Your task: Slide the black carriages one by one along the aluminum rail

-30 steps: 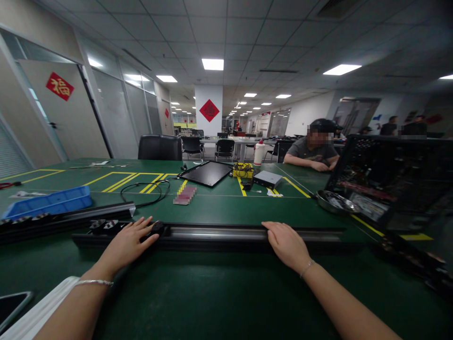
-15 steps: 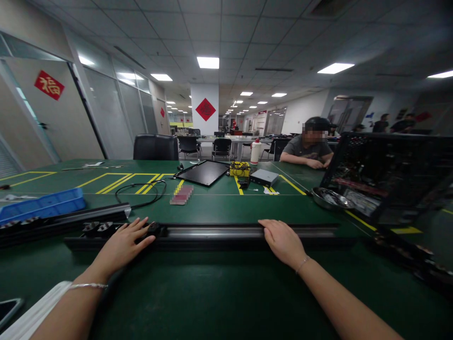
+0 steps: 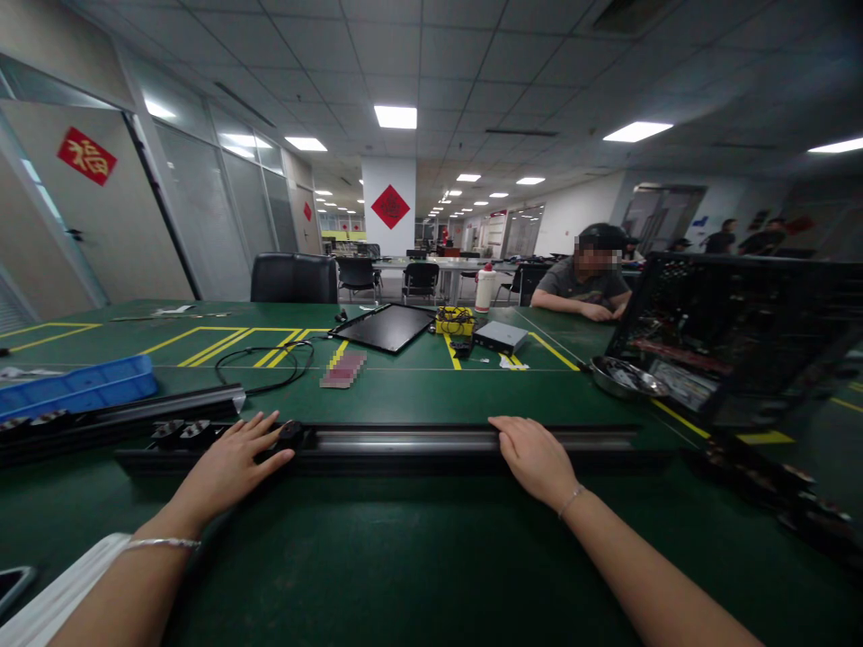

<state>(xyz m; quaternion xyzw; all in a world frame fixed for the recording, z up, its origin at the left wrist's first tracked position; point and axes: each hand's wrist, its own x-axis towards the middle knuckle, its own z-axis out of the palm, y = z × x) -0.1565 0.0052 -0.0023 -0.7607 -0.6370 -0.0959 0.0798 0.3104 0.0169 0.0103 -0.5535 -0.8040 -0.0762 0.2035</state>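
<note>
A long black rail with a silver channel [image 3: 404, 442] lies across the green table [image 3: 404, 557] in front of me. My left hand [image 3: 226, 465] rests flat on its left part, fingers spread, next to a small black knob [image 3: 291, 432]. My right hand [image 3: 536, 460] lies palm down on the rail further right, fingers bent over its far edge. Neither hand lifts anything.
A second black rail [image 3: 135, 413] and a blue tray [image 3: 74, 385] lie at the left. Behind are a black cable [image 3: 266, 367], a dark panel [image 3: 386, 327], a yellow box [image 3: 455, 321] and a grey box [image 3: 500, 337]. An open computer case [image 3: 734, 337] and a metal bowl [image 3: 624, 379] stand right. A person sits across.
The view has drifted slightly, so everything sits a little further left and higher. Both hands stay on the rail in the same places.
</note>
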